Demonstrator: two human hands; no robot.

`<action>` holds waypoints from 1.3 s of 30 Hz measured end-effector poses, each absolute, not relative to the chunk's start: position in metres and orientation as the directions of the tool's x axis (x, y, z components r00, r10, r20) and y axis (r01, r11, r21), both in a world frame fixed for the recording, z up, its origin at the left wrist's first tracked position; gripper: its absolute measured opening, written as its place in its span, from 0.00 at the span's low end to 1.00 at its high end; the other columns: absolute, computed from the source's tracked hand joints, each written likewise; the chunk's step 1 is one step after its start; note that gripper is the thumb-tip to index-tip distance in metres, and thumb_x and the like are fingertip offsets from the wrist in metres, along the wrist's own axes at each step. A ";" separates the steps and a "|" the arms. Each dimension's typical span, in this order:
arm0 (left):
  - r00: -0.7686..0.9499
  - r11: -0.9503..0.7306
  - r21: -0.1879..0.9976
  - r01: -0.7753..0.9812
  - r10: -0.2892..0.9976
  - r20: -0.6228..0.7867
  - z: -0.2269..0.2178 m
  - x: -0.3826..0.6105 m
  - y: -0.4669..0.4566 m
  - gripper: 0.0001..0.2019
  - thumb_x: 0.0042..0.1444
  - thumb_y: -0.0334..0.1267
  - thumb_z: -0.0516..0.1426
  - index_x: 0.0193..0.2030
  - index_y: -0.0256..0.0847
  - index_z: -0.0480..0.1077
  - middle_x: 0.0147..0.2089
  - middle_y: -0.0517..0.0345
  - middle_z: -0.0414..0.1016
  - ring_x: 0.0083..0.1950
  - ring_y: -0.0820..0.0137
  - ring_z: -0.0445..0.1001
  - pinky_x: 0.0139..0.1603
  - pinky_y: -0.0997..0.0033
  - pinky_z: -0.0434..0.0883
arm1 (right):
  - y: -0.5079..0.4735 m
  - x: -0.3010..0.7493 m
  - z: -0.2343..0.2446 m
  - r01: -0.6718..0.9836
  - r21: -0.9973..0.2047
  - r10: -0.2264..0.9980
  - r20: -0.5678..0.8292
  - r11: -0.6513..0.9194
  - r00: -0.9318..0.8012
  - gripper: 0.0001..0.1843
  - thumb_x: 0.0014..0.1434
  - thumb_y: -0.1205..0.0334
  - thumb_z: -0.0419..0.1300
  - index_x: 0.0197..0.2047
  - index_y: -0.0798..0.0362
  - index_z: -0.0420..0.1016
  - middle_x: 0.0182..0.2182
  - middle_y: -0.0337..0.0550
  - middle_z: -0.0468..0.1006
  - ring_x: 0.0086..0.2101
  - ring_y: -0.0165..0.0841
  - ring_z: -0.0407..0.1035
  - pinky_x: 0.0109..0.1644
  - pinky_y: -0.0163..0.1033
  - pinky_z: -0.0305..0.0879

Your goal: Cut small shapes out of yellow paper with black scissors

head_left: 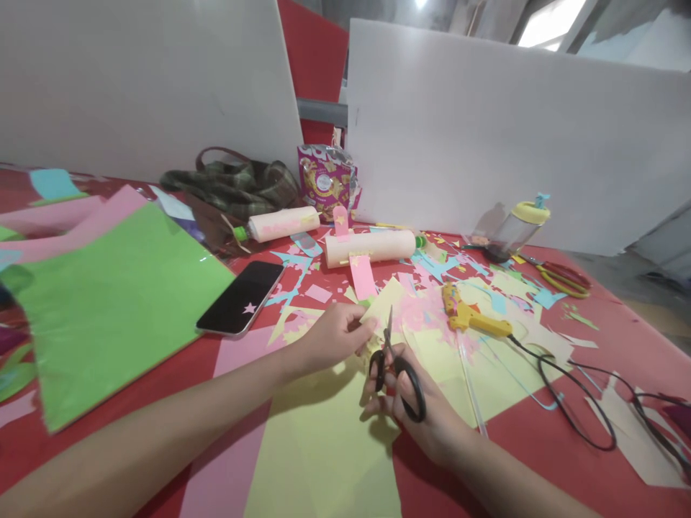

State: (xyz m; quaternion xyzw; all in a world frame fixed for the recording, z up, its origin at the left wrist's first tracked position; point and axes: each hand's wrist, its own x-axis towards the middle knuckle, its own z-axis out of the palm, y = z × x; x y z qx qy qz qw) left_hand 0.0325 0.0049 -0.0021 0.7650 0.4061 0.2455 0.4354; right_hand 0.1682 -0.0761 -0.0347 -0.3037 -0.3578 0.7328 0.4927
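Note:
My left hand [345, 331] pinches a small piece of pale yellow paper [384, 301], its fingers closed on the paper's lower edge. In my right hand [413, 399] is a pair of black-handled scissors [387, 338], with fingers through the loops and the blades pointing up beside the yellow paper. Whether the blades touch the paper I cannot tell. Beneath both hands lies a large pale yellow sheet [324, 460], partly over a pink sheet [227, 424]. Just beyond them, a paper-wrapped bottle [372, 247] with a green cap lies on its side, pink strips attached to it.
A phone [240, 298] with a pink star on it lies left, beside green sheets [119, 309]. To the right are a yellow glue gun [472, 316] with a trailing black cord, and a tilted clear bottle [518, 230]. Behind stand a snack bag [327, 180] and white boards [486, 137].

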 end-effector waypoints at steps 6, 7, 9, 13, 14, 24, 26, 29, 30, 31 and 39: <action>0.532 -0.272 0.880 0.389 0.846 0.027 -0.007 0.032 0.003 0.16 0.51 0.40 0.45 0.16 0.36 0.57 0.15 0.65 0.60 0.17 0.79 0.59 0.19 0.79 0.56 | -0.076 0.169 -0.036 -0.478 -0.840 0.934 -0.086 -0.255 -0.347 0.16 0.47 0.51 0.56 0.33 0.50 0.55 0.26 0.35 0.61 0.23 0.25 0.62 0.27 0.34 0.61; 0.529 -0.275 0.880 0.387 0.848 0.033 -0.008 0.031 0.003 0.16 0.51 0.40 0.45 0.16 0.36 0.57 0.15 0.65 0.60 0.17 0.79 0.59 0.19 0.79 0.56 | -0.076 0.169 -0.036 -0.471 -0.845 0.933 -0.085 -0.254 -0.349 0.16 0.47 0.51 0.56 0.32 0.50 0.55 0.26 0.34 0.61 0.23 0.25 0.62 0.27 0.34 0.60; 0.530 -0.278 0.880 0.384 0.847 0.037 -0.009 0.031 0.002 0.16 0.51 0.40 0.45 0.16 0.36 0.57 0.15 0.65 0.59 0.18 0.79 0.59 0.20 0.79 0.56 | -0.076 0.169 -0.036 -0.459 -0.851 0.934 -0.092 -0.254 -0.346 0.15 0.47 0.51 0.56 0.32 0.50 0.55 0.25 0.34 0.61 0.22 0.25 0.62 0.26 0.33 0.59; 0.553 -0.279 0.879 0.387 0.833 0.021 -0.008 0.031 0.002 0.17 0.52 0.40 0.44 0.16 0.36 0.57 0.14 0.64 0.60 0.18 0.78 0.59 0.20 0.79 0.57 | -0.076 0.168 -0.035 -0.426 -0.869 0.936 -0.109 -0.253 -0.335 0.13 0.50 0.52 0.54 0.31 0.50 0.55 0.27 0.37 0.63 0.25 0.26 0.63 0.28 0.34 0.59; 0.558 -0.280 0.878 0.388 0.830 0.018 -0.007 0.030 0.002 0.17 0.52 0.40 0.44 0.15 0.36 0.57 0.14 0.64 0.60 0.18 0.78 0.59 0.20 0.79 0.57 | -0.077 0.168 -0.035 -0.416 -0.874 0.937 -0.111 -0.251 -0.333 0.13 0.50 0.52 0.53 0.30 0.50 0.54 0.27 0.37 0.64 0.25 0.26 0.63 0.29 0.34 0.59; 0.598 -0.260 0.903 0.342 0.802 0.005 0.000 0.027 0.005 0.16 0.52 0.40 0.45 0.16 0.36 0.57 0.15 0.65 0.59 0.18 0.79 0.59 0.20 0.80 0.57 | -0.076 0.169 -0.033 -0.322 -0.927 0.948 -0.091 -0.193 -0.306 0.13 0.51 0.54 0.54 0.30 0.50 0.51 0.25 0.35 0.63 0.22 0.24 0.60 0.24 0.30 0.53; 0.623 -0.249 0.919 0.306 0.783 0.005 0.001 0.026 0.006 0.16 0.52 0.40 0.46 0.16 0.36 0.57 0.15 0.65 0.59 0.18 0.80 0.59 0.21 0.80 0.57 | -0.075 0.168 -0.033 -0.306 -0.934 0.948 -0.085 -0.182 -0.306 0.14 0.50 0.54 0.54 0.30 0.50 0.51 0.23 0.32 0.61 0.20 0.23 0.59 0.22 0.29 0.52; 0.635 -0.221 0.936 0.273 0.773 -0.002 0.002 0.025 0.006 0.16 0.52 0.40 0.46 0.16 0.36 0.57 0.15 0.65 0.59 0.18 0.80 0.58 0.21 0.80 0.57 | -0.075 0.167 -0.033 -0.294 -0.940 0.949 -0.079 -0.173 -0.304 0.15 0.49 0.53 0.55 0.30 0.50 0.50 0.23 0.32 0.60 0.19 0.22 0.59 0.22 0.29 0.52; 0.633 -0.210 0.940 0.268 0.774 -0.008 0.002 0.025 0.006 0.16 0.52 0.40 0.46 0.16 0.36 0.57 0.15 0.65 0.59 0.18 0.80 0.59 0.21 0.80 0.57 | -0.076 0.167 -0.032 -0.291 -0.941 0.949 -0.078 -0.171 -0.304 0.16 0.49 0.52 0.55 0.30 0.50 0.50 0.23 0.32 0.61 0.19 0.22 0.58 0.22 0.30 0.52; 0.631 -0.200 0.943 0.266 0.776 -0.013 0.002 0.025 0.006 0.16 0.51 0.40 0.46 0.16 0.36 0.57 0.15 0.65 0.59 0.18 0.80 0.59 0.21 0.80 0.57 | -0.076 0.166 -0.032 -0.288 -0.943 0.950 -0.077 -0.168 -0.303 0.16 0.49 0.52 0.55 0.29 0.50 0.49 0.24 0.33 0.62 0.19 0.22 0.58 0.22 0.30 0.52; 0.659 -0.175 0.959 0.222 0.752 -0.015 0.002 0.025 0.006 0.15 0.52 0.40 0.46 0.17 0.36 0.57 0.15 0.65 0.59 0.17 0.81 0.58 0.20 0.80 0.57 | -0.077 0.166 -0.033 -0.275 -0.949 0.952 -0.069 -0.155 -0.298 0.18 0.47 0.51 0.56 0.29 0.49 0.49 0.24 0.34 0.64 0.18 0.23 0.59 0.21 0.31 0.53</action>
